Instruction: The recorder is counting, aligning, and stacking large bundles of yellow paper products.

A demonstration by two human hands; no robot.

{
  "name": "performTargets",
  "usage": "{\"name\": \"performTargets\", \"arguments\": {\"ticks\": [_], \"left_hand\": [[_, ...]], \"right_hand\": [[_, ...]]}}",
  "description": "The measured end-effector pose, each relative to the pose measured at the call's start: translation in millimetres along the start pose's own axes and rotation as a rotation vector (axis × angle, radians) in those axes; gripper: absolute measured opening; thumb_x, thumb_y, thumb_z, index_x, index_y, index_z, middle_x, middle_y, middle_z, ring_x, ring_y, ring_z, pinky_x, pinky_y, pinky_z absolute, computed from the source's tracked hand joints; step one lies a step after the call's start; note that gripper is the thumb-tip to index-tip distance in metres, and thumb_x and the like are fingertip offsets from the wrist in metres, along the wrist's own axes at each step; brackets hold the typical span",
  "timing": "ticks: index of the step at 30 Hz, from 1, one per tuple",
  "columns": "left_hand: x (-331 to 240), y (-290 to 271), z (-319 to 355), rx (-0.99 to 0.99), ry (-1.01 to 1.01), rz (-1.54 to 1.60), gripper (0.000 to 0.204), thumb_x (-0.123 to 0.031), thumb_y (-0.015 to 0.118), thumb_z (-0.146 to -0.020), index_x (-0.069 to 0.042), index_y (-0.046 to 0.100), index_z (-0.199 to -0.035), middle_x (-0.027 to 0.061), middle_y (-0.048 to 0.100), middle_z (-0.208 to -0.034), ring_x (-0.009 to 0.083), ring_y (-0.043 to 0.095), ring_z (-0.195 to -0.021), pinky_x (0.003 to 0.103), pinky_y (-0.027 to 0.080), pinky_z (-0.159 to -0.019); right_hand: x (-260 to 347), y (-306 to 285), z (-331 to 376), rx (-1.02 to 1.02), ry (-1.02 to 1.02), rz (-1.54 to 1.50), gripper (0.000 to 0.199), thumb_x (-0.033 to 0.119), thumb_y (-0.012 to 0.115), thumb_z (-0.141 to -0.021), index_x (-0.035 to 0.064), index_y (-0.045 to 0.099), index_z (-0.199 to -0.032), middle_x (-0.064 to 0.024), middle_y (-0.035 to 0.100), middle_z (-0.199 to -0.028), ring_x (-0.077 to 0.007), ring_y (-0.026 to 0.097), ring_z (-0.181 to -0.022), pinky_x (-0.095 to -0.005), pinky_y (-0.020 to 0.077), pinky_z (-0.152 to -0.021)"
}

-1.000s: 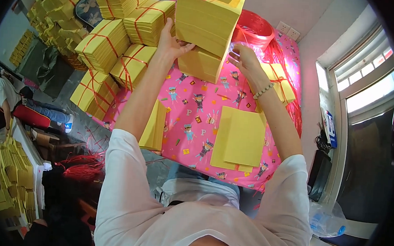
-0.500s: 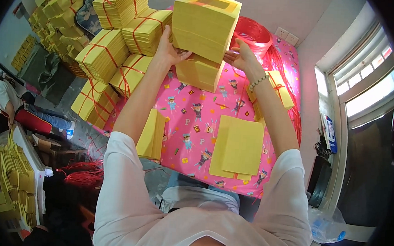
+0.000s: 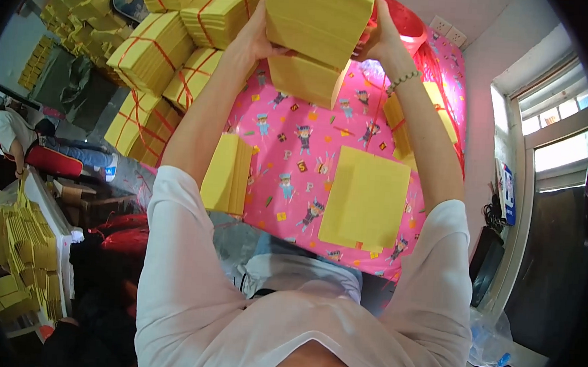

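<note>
Both arms reach to the far side of the table, where a tall upper stack of yellow paper (image 3: 317, 23) rests on or just above a lower yellow stack (image 3: 306, 80). My left hand (image 3: 252, 40) presses the upper stack's left side, its fingers curling round the bottom edge. On the opposite side my right hand (image 3: 386, 38) grips the stack, with its fingers partly hidden behind it. The top of the stack runs out of view. Closer to me, a few loose yellow sheets (image 3: 367, 198) lie at the right and a small yellow pile (image 3: 228, 173) at the left.
Bundles of yellow paper tied with red string (image 3: 150, 50) are piled left of the stack. A red round container (image 3: 408, 25) and red strands (image 3: 441, 91) lie at the far right. The pink patterned tablecloth (image 3: 289, 156) covers the table. Another person (image 3: 14, 133) bends at the left.
My right hand has closed in against the upper stack's right side; it was apart from it before. My left hand stays at its side. The whole view has shifted, so the table sits higher.
</note>
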State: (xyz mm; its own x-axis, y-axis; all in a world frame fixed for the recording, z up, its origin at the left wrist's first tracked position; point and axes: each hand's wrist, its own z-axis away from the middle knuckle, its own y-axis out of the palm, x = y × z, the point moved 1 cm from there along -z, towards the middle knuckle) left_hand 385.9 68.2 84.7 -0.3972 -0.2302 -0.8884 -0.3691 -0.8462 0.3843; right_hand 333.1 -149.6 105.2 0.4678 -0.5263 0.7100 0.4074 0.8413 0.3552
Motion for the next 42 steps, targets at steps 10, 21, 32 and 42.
{"name": "performTargets", "arguments": {"ticks": [10,21,32,42], "left_hand": [[22,-7,10,-0.052,0.108,-0.028,0.075,-0.072,0.038,-0.081,-0.016,0.044,-0.131,0.0050,0.049,-0.128,0.0213,0.045,-0.118,0.043,0.039,-0.094],[61,-7,117,0.048,0.257,0.034,0.062,-0.069,0.036,-0.086,-0.020,0.046,-0.122,-0.0024,0.056,-0.109,0.0118,0.051,-0.096,0.034,0.041,-0.074],[152,-18,287,-0.148,0.271,0.150,0.060,-0.063,0.032,-0.091,-0.016,0.047,-0.126,0.0014,0.055,-0.120,0.0173,0.052,-0.108,0.036,0.043,-0.085],[212,-30,366,-0.151,0.213,0.106,0.068,-0.061,0.027,-0.093,-0.014,0.029,-0.142,0.0040,0.040,-0.141,0.0193,0.042,-0.126,0.037,0.039,-0.096]], "right_hand": [[-9,13,4,0.562,-0.227,-0.195,0.060,0.066,0.052,-0.077,0.0175,0.062,-0.111,-0.0026,0.064,-0.107,-0.0231,0.058,-0.093,-0.0424,0.0501,-0.077],[-75,-9,69,0.508,-0.435,-0.114,0.073,0.070,0.049,-0.079,0.0139,0.050,-0.125,-0.0046,0.056,-0.116,-0.0196,0.054,-0.105,-0.0380,0.0465,-0.086],[-212,-14,233,0.359,-0.362,-0.202,0.065,0.060,0.043,-0.089,0.0199,0.035,-0.139,0.0008,0.045,-0.135,-0.0161,0.045,-0.122,-0.0359,0.0400,-0.100],[-309,-42,258,0.374,-0.306,-0.238,0.064,0.059,0.039,-0.092,0.0130,0.038,-0.137,-0.0022,0.046,-0.132,-0.0161,0.046,-0.119,-0.0342,0.0402,-0.098]]}}
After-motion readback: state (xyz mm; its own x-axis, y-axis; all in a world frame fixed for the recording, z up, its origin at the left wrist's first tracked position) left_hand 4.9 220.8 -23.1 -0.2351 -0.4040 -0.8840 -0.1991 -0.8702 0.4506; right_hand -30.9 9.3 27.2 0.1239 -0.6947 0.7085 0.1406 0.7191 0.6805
